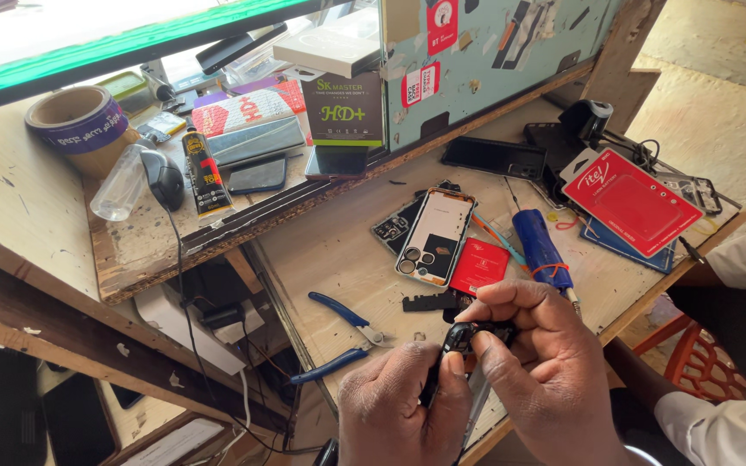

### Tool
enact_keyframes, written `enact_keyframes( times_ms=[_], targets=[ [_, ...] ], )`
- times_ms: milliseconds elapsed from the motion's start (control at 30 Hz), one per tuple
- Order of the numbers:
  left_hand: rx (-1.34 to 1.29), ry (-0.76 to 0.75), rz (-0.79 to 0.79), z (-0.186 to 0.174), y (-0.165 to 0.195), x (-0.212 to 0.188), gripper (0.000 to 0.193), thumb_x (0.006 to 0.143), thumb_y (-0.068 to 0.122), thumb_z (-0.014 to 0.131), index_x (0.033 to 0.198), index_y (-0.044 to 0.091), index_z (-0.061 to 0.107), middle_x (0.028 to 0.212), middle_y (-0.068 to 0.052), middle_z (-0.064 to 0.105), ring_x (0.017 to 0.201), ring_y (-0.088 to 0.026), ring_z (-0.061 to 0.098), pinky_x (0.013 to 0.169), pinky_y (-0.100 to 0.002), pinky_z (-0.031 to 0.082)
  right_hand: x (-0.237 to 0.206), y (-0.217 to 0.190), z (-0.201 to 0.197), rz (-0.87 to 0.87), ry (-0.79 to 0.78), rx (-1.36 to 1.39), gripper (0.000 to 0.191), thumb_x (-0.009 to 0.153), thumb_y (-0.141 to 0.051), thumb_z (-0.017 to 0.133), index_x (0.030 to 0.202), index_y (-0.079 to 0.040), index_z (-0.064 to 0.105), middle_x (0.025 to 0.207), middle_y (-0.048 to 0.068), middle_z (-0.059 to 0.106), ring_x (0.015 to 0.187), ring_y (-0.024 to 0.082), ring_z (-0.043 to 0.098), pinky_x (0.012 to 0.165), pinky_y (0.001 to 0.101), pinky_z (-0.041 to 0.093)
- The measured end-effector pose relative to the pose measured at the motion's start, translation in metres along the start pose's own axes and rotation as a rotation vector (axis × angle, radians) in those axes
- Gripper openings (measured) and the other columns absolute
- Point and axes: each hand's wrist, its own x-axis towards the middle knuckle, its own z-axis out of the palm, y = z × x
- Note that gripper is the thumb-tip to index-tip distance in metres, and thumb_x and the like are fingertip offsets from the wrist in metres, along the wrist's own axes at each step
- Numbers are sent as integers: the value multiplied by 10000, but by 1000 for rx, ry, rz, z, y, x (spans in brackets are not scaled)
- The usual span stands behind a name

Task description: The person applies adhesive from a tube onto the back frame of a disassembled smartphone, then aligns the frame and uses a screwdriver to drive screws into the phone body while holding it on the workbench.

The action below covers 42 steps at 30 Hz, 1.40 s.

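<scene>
- The left hand is curled shut, thumb and fingers pinching the lower end of a small black part, glossy and rounded, low in the view at the front edge of the tabletop.
- The right hand is closed over the part's upper end, fingers bent across it, thumb pressed against its side; the two hands touch.
- Beneath the hands a thin grey metal strip slants down; what holds it cannot be told.
- The tabletop is pale, scuffed wood with stains and chipped edges.
- Just left of the hands lie pliers with smooth blue plastic handles, spread open.
- Beyond the hands, a flat red card sits beside a phone shell, a rounded rectangle, pale inside, with round camera holes at its lower end.
- A blue cylindrical tool with an orange band lies tilted to the right of the card.
- Further right, a red flat packet rests on a blue one.
- On the raised wooden shelf at left: a wide tape roll, a clear plastic bottle, a black mouse, and a dark glue tube.
- Another person's white sleeve shows at the right edge.
</scene>
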Motion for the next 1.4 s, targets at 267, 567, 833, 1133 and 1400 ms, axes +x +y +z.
enact_keyframes(
  times_ms=[267, 567, 833, 1133, 1400],
  targets=[
    [1, 10, -3, 2, 1, 0, 176, 910, 123, 729, 771, 57, 643, 560, -70, 558, 461, -187, 630, 457, -319, 473, 0, 1, 2, -11, -7, 35, 379, 893, 102, 568, 1258, 8, 530, 1121, 141, 667, 997, 113, 649, 849, 255, 580],
    [16, 35, 27, 2, 2, -1, 142, 914, 113, 721, 799, 59, 656, 578, -69, 574, 488, -189, 646, 472, -321, 473, 3, 0, 2, -8, 0, 14, 352, 887, 110, 573, 1223, 10, 540, 1102, 144, 687, 985, 120, 662, 848, 261, 572],
    [2, 80, 92, 0, -3, -4, 89, 879, 116, 711, 814, 62, 682, 575, -49, 592, 462, -171, 631, 456, -305, 475, 2, 3, -4, -97, -116, 87, 464, 864, 139, 556, 1304, 6, 491, 1135, 149, 667, 1047, 132, 649, 929, 276, 548],
    [70, 113, 213, 1, -2, -8, 114, 912, 114, 728, 820, 73, 677, 601, -40, 600, 489, -174, 646, 472, -318, 483, -1, 0, -7, -28, -127, 111, 492, 834, 133, 639, 1288, 1, 504, 1097, 136, 671, 980, 130, 666, 837, 272, 572],
    [113, 131, 281, 4, -6, -5, 104, 892, 101, 728, 806, 80, 673, 614, -43, 631, 511, -197, 669, 498, -327, 517, 1, 5, -13, 6, -140, 216, 466, 843, 136, 649, 1273, 14, 519, 1088, 148, 670, 961, 146, 669, 835, 288, 576]
  ],
)
